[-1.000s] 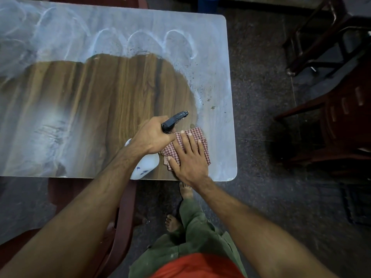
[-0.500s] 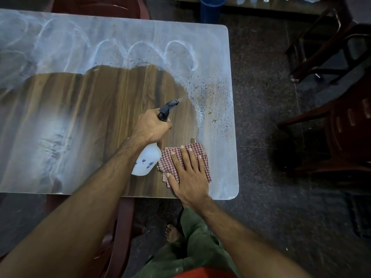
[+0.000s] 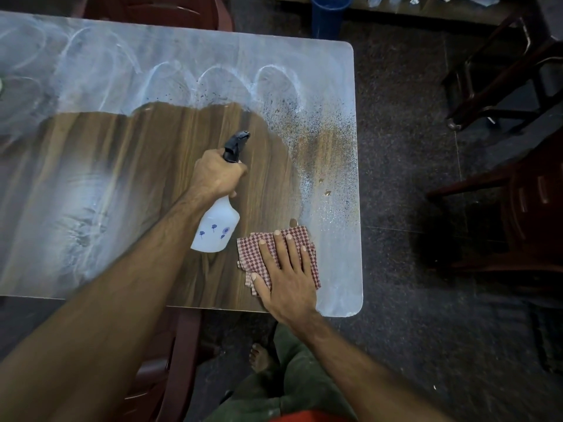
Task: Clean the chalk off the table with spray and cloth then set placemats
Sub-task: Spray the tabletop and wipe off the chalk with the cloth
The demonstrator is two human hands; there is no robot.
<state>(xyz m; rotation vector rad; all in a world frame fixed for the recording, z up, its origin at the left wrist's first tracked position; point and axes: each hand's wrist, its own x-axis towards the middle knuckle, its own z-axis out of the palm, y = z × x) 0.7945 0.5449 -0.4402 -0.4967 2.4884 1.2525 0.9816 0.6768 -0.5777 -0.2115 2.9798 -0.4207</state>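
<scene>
Dark chairs [image 3: 515, 208] flank the chalky table [image 3: 91, 71]; blue bin [image 3: 327, 13] beyond.

Mid-frame, the left hand [image 3: 217, 175] grips a white spray bottle [image 3: 217, 228] by its neck, black nozzle aimed toward the upper right. Lower right of it, the right hand [image 3: 285, 281] presses flat on a checked cloth [image 3: 253, 254] on the table [image 3: 91, 166]. Chalk [image 3: 189, 71] covers the table's top edge, with wet speckles at right.
</scene>
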